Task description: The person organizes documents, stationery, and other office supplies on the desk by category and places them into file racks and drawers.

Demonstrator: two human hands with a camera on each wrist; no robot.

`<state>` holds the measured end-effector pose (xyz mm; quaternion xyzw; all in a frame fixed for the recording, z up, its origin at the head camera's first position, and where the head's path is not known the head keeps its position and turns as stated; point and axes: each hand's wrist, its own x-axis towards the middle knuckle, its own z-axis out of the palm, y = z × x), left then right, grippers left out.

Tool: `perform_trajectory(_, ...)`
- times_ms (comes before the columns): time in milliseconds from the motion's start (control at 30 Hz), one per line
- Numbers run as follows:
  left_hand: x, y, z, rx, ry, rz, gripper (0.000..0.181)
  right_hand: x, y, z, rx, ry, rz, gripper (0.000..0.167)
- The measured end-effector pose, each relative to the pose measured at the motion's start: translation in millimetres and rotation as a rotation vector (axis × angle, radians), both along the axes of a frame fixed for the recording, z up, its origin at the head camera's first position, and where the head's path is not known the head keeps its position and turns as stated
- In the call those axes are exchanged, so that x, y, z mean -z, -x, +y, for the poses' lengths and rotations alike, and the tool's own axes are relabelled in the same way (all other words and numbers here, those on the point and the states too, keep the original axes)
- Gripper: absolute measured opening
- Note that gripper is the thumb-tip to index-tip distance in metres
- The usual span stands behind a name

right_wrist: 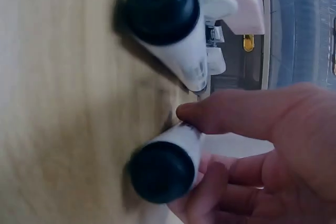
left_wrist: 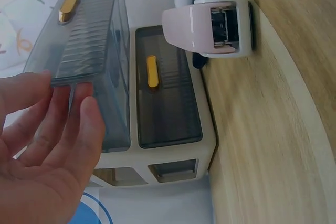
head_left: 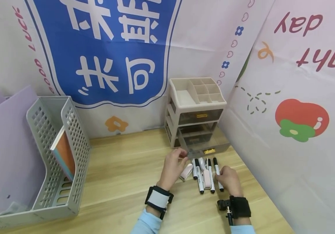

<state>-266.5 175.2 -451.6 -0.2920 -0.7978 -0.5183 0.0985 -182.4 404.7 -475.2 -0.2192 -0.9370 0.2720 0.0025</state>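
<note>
In the head view my left hand [head_left: 173,165] is at the front left corner of the pulled-out grey drawer [head_left: 195,154]; the left wrist view has its thumb and fingers pinching the drawer's edge [left_wrist: 79,51]. My right hand [head_left: 230,180] pinches the rightmost marker [head_left: 221,186], which lies on the table; in the right wrist view thumb and fingers are round its white barrel [right_wrist: 181,139]. Left of it lie several more markers [head_left: 199,178], a pink-and-white stapler [head_left: 206,178] and another pale pink stapler-like item [head_left: 186,172].
The cream drawer unit [head_left: 177,109] with a compartment top stands against the back wall, near the right wall. A grey perforated file holder [head_left: 81,156] with a book [head_left: 63,152] and purple sheets stands at the left.
</note>
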Motion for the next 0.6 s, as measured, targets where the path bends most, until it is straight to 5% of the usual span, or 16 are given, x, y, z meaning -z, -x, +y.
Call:
perform_trajectory(100, 1.2, 1.3, -2.3, -0.031, 0.009, 0.028, 0.009, -3.5, -1.8, 0, -0.004, -0.029, 0.022, 0.014)
perform_trajectory(233, 2.8, 3.1, -6.5, -0.061, 0.03, 0.044, 0.009, -19.1, -11.4, 4, -0.034, 0.01, 0.031, 0.026)
perform_trajectory(467, 3.6, 5.6, -1.4, -0.009, 0.042, 0.036, 0.006, -80.2, -52.4, 14, -0.052, 0.08, 0.146, 0.04)
perform_trajectory(600, 4.5, 5.6, 0.5, -0.019, 0.034, 0.058, 0.006, -113.3, -55.2, 3, -0.103, 0.075, 0.204, 0.043)
